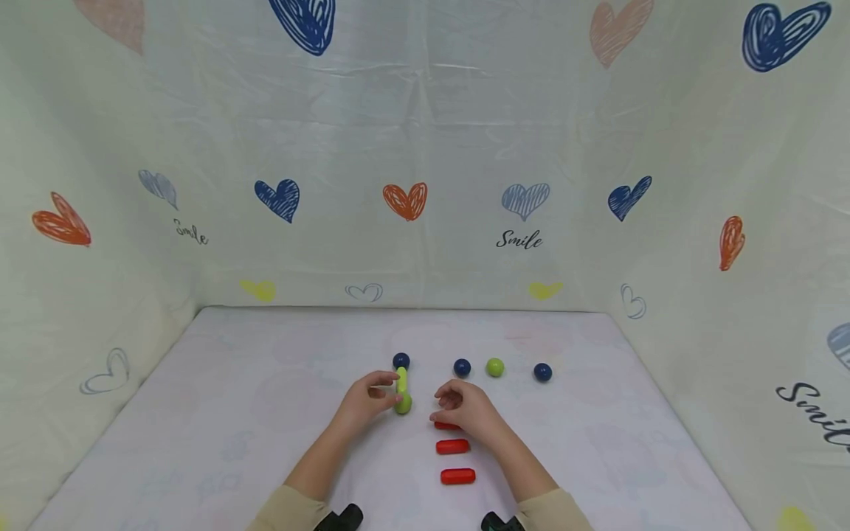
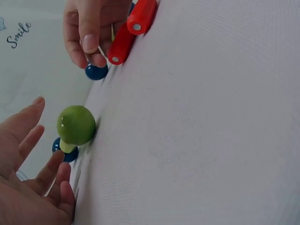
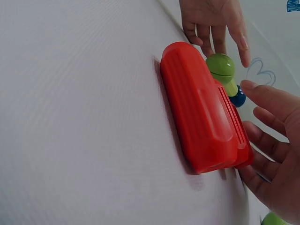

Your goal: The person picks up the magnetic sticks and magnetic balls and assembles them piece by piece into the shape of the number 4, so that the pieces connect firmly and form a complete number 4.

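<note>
A yellow-green rod (image 1: 401, 380) stands in line between a green ball (image 1: 403, 404) at its near end and a dark blue ball (image 1: 401, 361) at its far end. My left hand (image 1: 365, 400) is at the left of this piece, thumb and fingers spread around it; in the left wrist view the fingertips come close to the rod, and contact is hard to tell. To the right, my right hand (image 1: 470, 407) hovers over the farthest red rod (image 1: 446, 425), partly hiding it. Its thumb and fingers are apart, with nothing between them in the right wrist view.
Two more red rods (image 1: 452, 446) (image 1: 458, 476) lie nearer on the white table (image 1: 265, 442). Behind my right hand are a blue ball (image 1: 462, 368), a green ball (image 1: 494, 367) and another blue ball (image 1: 542, 372). A heart-printed curtain (image 1: 465, 147) surrounds the table.
</note>
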The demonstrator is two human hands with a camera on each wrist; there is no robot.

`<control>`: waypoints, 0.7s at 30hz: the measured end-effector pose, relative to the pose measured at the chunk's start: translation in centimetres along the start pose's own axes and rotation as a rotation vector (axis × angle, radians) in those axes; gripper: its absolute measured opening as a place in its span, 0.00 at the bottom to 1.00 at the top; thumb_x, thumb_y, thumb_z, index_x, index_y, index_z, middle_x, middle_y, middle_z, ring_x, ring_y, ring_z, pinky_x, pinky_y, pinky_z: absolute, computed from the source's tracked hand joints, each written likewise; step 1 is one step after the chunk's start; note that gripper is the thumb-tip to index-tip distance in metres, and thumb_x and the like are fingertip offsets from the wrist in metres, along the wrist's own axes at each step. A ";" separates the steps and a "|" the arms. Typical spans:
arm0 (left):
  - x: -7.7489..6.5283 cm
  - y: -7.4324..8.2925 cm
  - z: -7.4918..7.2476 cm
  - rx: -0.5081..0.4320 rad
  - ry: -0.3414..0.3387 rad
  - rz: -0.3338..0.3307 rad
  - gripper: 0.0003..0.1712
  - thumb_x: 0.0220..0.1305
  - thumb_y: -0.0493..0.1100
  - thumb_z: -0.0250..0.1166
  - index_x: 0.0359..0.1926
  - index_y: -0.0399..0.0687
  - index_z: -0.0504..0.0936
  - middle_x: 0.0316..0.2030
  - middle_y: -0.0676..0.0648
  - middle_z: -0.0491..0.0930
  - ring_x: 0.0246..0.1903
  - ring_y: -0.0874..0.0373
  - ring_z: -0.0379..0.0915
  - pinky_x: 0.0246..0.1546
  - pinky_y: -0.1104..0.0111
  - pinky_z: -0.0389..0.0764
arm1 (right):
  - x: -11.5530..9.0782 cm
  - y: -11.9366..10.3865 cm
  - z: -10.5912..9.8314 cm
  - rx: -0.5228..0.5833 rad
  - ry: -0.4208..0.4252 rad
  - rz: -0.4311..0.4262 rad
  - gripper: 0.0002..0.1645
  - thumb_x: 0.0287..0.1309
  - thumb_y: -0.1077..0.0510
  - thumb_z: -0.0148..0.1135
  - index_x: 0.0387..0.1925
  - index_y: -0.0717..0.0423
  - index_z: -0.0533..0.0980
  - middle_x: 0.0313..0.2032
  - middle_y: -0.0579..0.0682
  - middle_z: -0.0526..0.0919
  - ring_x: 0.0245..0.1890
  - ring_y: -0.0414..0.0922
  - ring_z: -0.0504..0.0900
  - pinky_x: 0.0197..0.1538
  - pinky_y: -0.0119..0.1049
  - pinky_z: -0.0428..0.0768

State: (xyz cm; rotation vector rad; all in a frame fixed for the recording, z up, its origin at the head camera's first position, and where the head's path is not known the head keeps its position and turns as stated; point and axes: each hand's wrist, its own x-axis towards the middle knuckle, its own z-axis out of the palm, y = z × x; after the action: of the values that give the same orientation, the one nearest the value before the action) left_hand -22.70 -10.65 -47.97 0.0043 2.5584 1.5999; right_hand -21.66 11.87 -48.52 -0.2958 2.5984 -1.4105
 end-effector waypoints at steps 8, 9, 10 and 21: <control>-0.2 -0.5 0.5 0.008 0.016 0.041 0.23 0.50 0.39 0.76 0.50 0.45 0.83 0.47 0.44 0.80 0.43 0.51 0.72 0.40 0.61 0.74 | -0.4 0.4 -0.6 -0.023 -0.024 -0.002 0.18 0.48 0.56 0.76 0.40 0.54 0.79 0.32 0.46 0.78 0.34 0.44 0.75 0.38 0.37 0.77; -0.2 -0.5 0.6 0.012 0.021 0.038 0.23 0.50 0.39 0.77 0.49 0.45 0.83 0.47 0.44 0.80 0.42 0.51 0.71 0.40 0.62 0.73 | -0.4 0.4 -0.7 -0.029 -0.028 0.002 0.19 0.47 0.56 0.77 0.40 0.54 0.79 0.31 0.46 0.77 0.34 0.45 0.75 0.38 0.36 0.76; -0.2 -0.5 0.7 0.019 0.025 0.033 0.23 0.50 0.40 0.77 0.49 0.45 0.83 0.46 0.45 0.80 0.42 0.52 0.71 0.39 0.63 0.73 | -0.5 0.4 -0.8 -0.035 -0.031 0.004 0.19 0.47 0.56 0.77 0.40 0.54 0.79 0.31 0.46 0.77 0.33 0.45 0.75 0.37 0.36 0.76; -0.1 -0.6 1.8 0.052 0.058 -0.022 0.23 0.49 0.41 0.78 0.48 0.47 0.83 0.39 0.49 0.77 0.36 0.54 0.63 0.31 0.65 0.65 | -0.8 0.6 -1.4 -0.075 -0.094 0.031 0.17 0.44 0.60 0.77 0.38 0.51 0.80 0.31 0.45 0.77 0.33 0.45 0.74 0.34 0.36 0.76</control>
State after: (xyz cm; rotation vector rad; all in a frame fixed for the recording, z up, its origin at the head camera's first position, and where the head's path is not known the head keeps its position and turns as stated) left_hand -22.36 -9.33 -49.27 -0.0664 2.6325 1.5480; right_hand -21.30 13.54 -48.23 -0.3216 2.5721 -1.2598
